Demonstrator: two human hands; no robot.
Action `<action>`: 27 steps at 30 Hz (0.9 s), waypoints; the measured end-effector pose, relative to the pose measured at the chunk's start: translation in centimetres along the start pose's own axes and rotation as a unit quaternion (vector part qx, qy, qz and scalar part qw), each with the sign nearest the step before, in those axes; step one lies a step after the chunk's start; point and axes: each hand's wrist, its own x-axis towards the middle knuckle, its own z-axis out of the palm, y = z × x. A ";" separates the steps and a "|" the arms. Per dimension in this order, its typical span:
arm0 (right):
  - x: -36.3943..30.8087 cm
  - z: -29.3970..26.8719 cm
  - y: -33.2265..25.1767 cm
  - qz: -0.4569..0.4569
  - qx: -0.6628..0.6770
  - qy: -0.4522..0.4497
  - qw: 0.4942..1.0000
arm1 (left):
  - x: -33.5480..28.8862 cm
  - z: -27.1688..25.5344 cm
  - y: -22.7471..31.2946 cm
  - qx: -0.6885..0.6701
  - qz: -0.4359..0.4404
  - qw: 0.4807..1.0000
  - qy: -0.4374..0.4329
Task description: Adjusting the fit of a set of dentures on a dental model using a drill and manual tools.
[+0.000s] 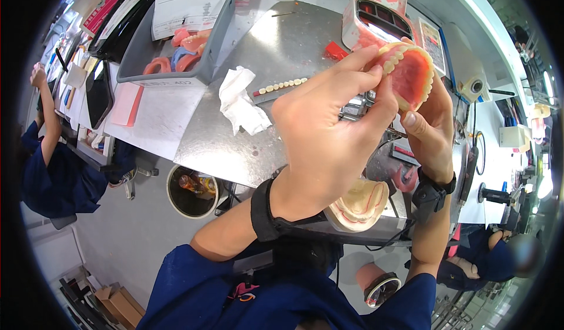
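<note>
We cradle the cream-toothed, pink, arch-shaped, waxy-looking denture (pixel 410 76) in our right hand (pixel 435 127), probably for steadiness, while our left hand (pixel 329 127) (fairly closed) pinches its left edge.

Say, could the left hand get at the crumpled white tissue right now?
Probably yes: the tissue lies uncovered on the metal surface, left of the left hand. Its fingers would likely have to leave the denture first.
</note>
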 end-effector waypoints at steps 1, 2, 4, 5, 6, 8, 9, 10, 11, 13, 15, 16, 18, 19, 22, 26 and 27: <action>0.0 0.1 -0.1 0.000 -0.002 -0.003 1.000 | 0.0 0.1 0.0 0.007 0.005 1.000 -0.002; 0.0 0.1 -0.1 0.000 -0.005 -0.007 1.000 | 0.1 0.1 0.0 0.014 0.010 1.000 -0.004; 0.1 0.2 -0.2 0.004 -0.002 -0.005 1.000 | 0.2 0.3 0.1 0.014 0.024 1.000 0.000; 0.1 0.3 -0.2 0.006 -0.001 -0.003 1.000 | 0.2 0.3 0.1 0.014 0.027 1.000 0.000; 0.1 0.3 -0.2 0.010 0.006 -0.005 1.000 | 0.3 0.3 0.1 0.015 0.029 0.999 0.000; 0.1 0.3 -0.1 0.017 0.020 -0.007 1.000 | 0.4 0.3 0.2 0.018 0.022 1.000 -0.009; 0.1 0.3 -0.1 0.012 0.017 -0.005 1.000 | 0.5 0.2 0.2 0.021 0.018 0.999 -0.016; 0.1 0.2 0.0 0.007 0.014 -0.003 1.000 | 0.6 0.1 0.2 0.026 0.014 0.999 -0.026; 0.1 0.2 0.1 0.001 0.012 -0.001 1.000 | 0.8 0.0 0.3 0.031 0.011 0.999 -0.033; 0.1 0.1 0.1 0.007 0.004 -0.006 1.000 | 1.0 -0.1 0.4 0.038 0.006 0.998 -0.044; 0.2 0.0 0.1 0.006 0.001 -0.008 1.000 | 1.2 -0.3 0.5 0.051 0.001 0.997 -0.058; 0.2 0.0 0.2 0.003 0.001 -0.008 1.000 | 1.3 -0.4 0.5 0.061 -0.001 0.996 -0.069; 0.2 -0.1 0.2 0.004 0.007 -0.007 1.000 | 1.6 -1.0 0.7 0.077 0.006 0.993 -0.085; 0.2 -0.2 0.2 0.004 0.012 -0.005 1.000 | 1.8 -1.6 0.8 0.082 0.017 0.992 -0.090; 0.0 -0.6 0.2 0.011 0.021 0.002 1.000 | 3.1 -3.3 1.1 0.116 0.025 0.981 -0.152; 0.1 -0.9 0.2 0.042 -0.006 -0.010 0.999 | 5.6 -4.0 1.5 0.125 -0.136 0.924 -0.335; 0.3 -0.8 0.1 0.044 0.000 -0.017 0.999 | 6.4 -3.8 1.3 0.127 -0.179 0.900 -0.376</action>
